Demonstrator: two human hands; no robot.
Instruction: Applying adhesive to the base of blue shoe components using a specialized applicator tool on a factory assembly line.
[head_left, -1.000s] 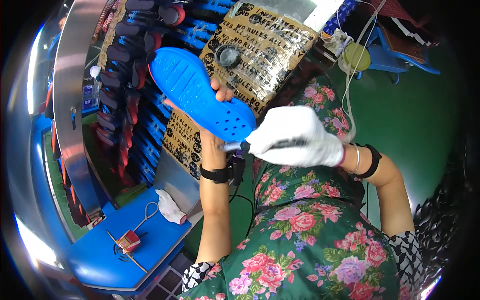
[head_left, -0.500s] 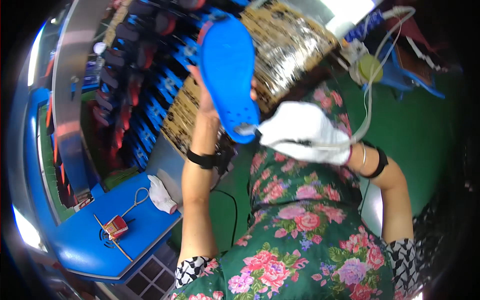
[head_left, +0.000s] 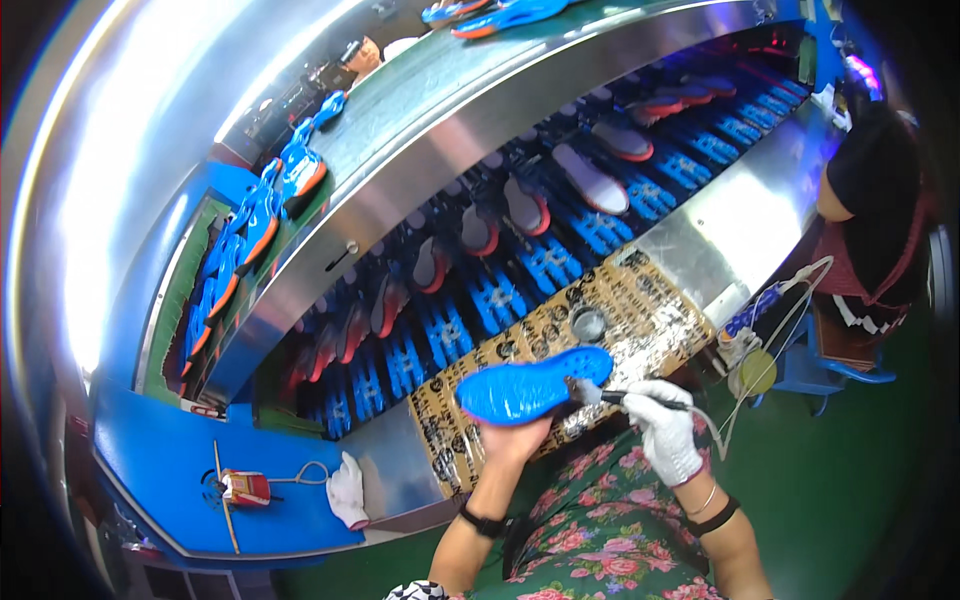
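Observation:
A blue shoe sole [head_left: 510,392] with a reddish edge lies across my bare left hand [head_left: 514,441], whose fingers are mostly hidden beneath it. Its upward face looks wet and glossy, and small holes dot its right end. My right hand [head_left: 664,432], in a white glove, grips a brush [head_left: 642,399] with a dark handle. The bristles touch the sole beside the holes. A pale tube [head_left: 722,440] runs from the handle's rear. Just beyond the sole, a small round metal cup [head_left: 588,322] rests on the taped cardboard [head_left: 655,315].
Racks of grey-and-red shoe soles [head_left: 525,205] stand behind the cardboard. Above them, a green conveyor belt [head_left: 440,75] carries blue soles [head_left: 262,215]. A white glove [head_left: 347,490] and a red box [head_left: 245,488] lie on the blue table [head_left: 300,530]. Another person [head_left: 880,200] is at right.
The sole has turned from upright to sideways, its right end now bearing the holes. The brush has shifted from the end's tip further inward. My view has lifted toward the racks and belt.

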